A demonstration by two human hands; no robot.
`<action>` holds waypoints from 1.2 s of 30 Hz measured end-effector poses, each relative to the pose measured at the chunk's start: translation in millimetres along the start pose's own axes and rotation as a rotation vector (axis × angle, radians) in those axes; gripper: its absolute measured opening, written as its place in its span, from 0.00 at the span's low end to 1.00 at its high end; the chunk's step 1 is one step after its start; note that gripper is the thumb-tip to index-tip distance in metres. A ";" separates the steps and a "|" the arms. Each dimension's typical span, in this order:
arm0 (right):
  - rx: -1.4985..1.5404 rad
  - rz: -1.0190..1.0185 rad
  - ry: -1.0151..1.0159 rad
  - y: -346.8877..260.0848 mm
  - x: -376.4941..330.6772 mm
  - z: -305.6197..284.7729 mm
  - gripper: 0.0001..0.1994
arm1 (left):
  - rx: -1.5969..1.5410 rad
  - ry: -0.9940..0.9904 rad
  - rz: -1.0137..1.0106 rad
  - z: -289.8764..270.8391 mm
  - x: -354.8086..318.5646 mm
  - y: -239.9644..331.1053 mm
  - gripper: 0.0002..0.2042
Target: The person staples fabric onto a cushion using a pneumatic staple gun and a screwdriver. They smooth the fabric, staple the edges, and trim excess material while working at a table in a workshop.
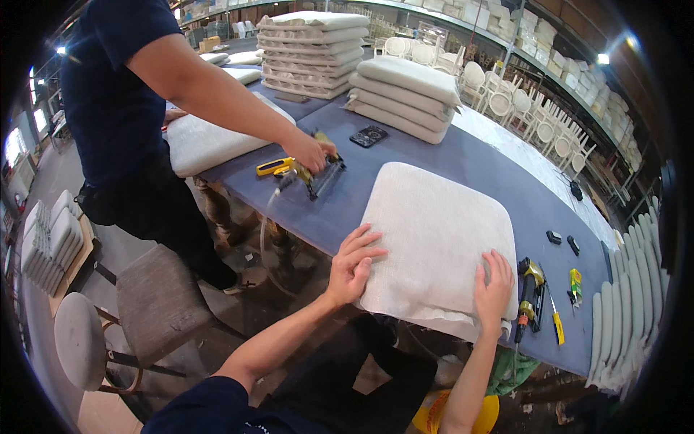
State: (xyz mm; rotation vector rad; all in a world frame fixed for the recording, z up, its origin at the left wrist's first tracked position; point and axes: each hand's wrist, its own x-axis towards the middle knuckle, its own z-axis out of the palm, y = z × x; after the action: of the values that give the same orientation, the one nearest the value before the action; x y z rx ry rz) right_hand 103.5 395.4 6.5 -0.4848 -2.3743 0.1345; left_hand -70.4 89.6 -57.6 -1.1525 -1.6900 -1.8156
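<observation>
In front of me a pale, fabric-covered seat cushion lies on the blue-grey tabletop, its loose cloth edge hanging at the near side. My left hand touches the cushion's left side, fingers stretched out over its edge. On the right side my right hand lies with its fingers extended over the top near the edge. Neither hand is closed around anything. Just right of my right hand rests a staple gun, beside a yellow-handled screwdriver.
A person at left holds another staple gun near a yellow cutter. A black phone lies ahead, before stacked cushions. Upright cushions line the right. A chair stands at left; a hose hangs off the table.
</observation>
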 end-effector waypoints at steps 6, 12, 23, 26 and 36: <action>0.079 -0.032 -0.020 -0.4 4.6 8.0 0.16 | -0.159 -0.073 -0.197 -40.7 16.1 -1.1 0.20; 0.066 -0.027 -0.026 22.3 0.4 4.7 0.16 | -0.345 0.401 -0.065 -147.3 172.0 7.5 0.34; 0.374 -0.263 -0.257 -44.2 47.8 -65.4 0.13 | 0.014 -0.389 -0.227 -35.3 114.1 -75.4 0.24; 0.188 -0.446 -0.339 -40.1 65.2 -101.7 0.11 | 0.102 -0.478 -0.039 -18.2 69.8 -107.2 0.23; 0.236 0.207 -0.103 187.9 37.9 -137.5 0.14 | -0.091 -0.453 -0.253 -2.9 78.2 -64.2 0.20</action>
State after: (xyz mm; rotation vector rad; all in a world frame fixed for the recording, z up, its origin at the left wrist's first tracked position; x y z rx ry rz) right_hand 225.9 578.6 90.7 -0.6205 -2.3629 0.5389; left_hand -165.3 117.2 -36.1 -1.5391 -2.1023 -1.8964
